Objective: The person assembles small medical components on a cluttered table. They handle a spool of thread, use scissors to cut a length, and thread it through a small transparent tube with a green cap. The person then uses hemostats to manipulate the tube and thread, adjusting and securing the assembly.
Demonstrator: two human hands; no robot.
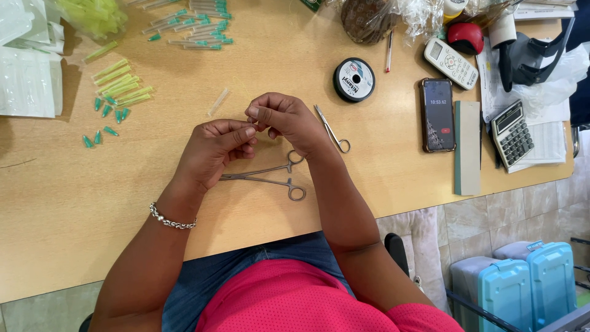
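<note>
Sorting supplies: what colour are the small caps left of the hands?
Green caps, clearest in the head view.

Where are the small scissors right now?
In the head view, the small scissors lie on the table, just right of the right hand, below the thread spool.

Under my hands the forceps [270,174] lie on the tabletop [92,203], so I cannot lower my wrists flat there. Just to the right of my right hand [284,121] the small scissors [332,129] block a short move sideways. Further right, the spool of line [354,79], the phone [437,114] and the grey-green block [468,146] stand in the way. To the left of my left hand [215,150] the wood is bare and wide, until the green caps [104,120] and yellow tubes [120,83]. The front edge near my body is free too.
</note>
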